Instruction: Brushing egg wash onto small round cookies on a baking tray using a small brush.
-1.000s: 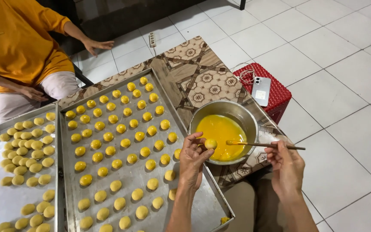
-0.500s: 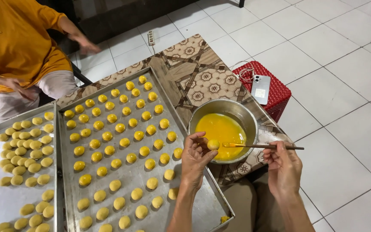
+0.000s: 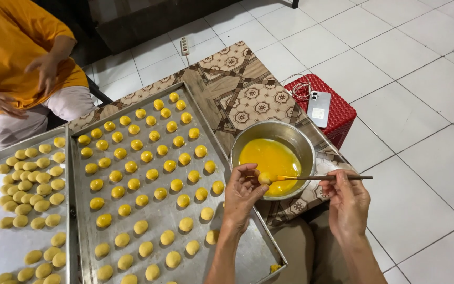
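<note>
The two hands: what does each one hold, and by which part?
Left hand: a small dough ball, pinched at its sides. Right hand: a thin brush, near its handle's far end.

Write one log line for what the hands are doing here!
left hand: holds dough ball | right hand: holds brush | over bowl of yellow glaze

Just my two bare arms coming up from the bottom of the frame, no sleeves, no watch, no rings, no gloves. Left hand (image 3: pixel 240 194) and right hand (image 3: pixel 347 202) both plain, short nails, brownish trousers showing underneath at the bottom edge.
</note>
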